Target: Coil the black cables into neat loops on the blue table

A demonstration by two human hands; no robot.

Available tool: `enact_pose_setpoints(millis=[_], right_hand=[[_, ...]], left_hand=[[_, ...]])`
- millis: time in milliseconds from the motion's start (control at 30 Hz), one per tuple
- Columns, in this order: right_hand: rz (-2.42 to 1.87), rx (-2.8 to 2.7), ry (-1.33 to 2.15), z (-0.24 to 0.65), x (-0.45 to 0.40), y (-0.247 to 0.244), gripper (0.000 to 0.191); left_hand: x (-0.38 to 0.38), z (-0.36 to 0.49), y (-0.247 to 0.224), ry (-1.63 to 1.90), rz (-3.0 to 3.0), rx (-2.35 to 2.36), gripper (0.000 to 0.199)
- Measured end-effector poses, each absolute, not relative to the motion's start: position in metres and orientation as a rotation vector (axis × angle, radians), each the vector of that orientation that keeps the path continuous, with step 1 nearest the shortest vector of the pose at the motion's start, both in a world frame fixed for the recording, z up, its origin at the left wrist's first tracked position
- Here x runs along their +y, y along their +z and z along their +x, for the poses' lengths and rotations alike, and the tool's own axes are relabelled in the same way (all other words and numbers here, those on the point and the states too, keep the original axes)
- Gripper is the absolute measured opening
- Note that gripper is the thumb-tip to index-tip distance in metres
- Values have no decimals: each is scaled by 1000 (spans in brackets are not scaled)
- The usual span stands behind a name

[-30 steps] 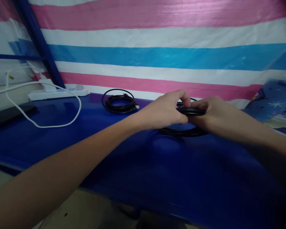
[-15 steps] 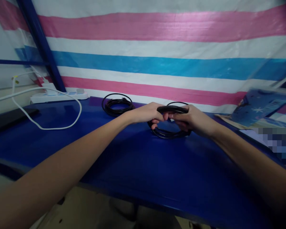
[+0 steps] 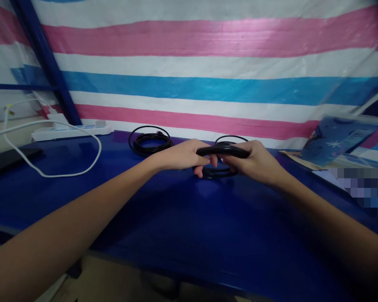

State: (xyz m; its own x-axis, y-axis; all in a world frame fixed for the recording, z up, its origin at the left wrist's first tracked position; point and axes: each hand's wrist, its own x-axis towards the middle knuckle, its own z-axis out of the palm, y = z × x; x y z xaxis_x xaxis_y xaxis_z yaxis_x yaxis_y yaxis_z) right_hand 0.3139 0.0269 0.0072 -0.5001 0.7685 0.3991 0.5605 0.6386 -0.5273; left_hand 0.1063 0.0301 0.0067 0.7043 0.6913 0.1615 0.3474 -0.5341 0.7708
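A black cable coil [image 3: 223, 150] is gripped between my two hands over the blue table. My left hand [image 3: 186, 154] closes on the coil's left side, fingers curled beneath it. On the right side, my right hand [image 3: 254, 160] pinches the coil, its thumb along the near face. The lower loops hang just above or touch the table; I cannot tell which. Behind my hands shows a thin black cable loop [image 3: 231, 136], and whether it belongs to the held coil is hidden. Left of my left hand lies another black cable coil [image 3: 151, 144], flat on the table.
A white power strip [image 3: 72, 132] with a plugged-in white cable [image 3: 94, 161] sits at the back left. A dark flat object [image 3: 12, 161] lies near the left edge. Blue printed packaging [image 3: 334, 140] stands at the right, before striped sheeting [image 3: 189, 90]. The blue table [image 3: 189, 235] extends toward me.
The held coil has been tilted and its upper strands now stretch wider between my hands. My left hand has shifted slightly left. The view has moved a little.
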Motion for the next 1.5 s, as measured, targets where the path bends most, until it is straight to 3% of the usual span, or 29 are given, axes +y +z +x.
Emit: enact_pose_setpoints(millis=[100, 467, 767, 900, 1100, 1300, 1500], right_hand=[[-971, -2345, 301, 315, 28, 4, 24], [-1125, -2258, 948, 314, 34, 8, 29], [-1083, -2062, 1056, 311, 43, 6, 22], [-1143, -2059, 922, 309, 39, 7, 30], [-1108, -2084, 1170, 304, 32, 9, 27], [-1256, -2114, 925, 305, 31, 11, 35], [-1246, -2060, 785, 304, 31, 11, 18]], left_hand=[[30, 107, 2, 659, 2343, 895, 17], [34, 116, 1, 557, 1962, 792, 14], [38, 118, -6, 789, 1654, 703, 7], [37, 112, -7, 727, 1554, 612, 9], [37, 102, -7, 547, 1370, 505, 8], [41, 108, -10, 743, 1731, 771, 8], [39, 113, -11, 952, 2107, 1005, 8]])
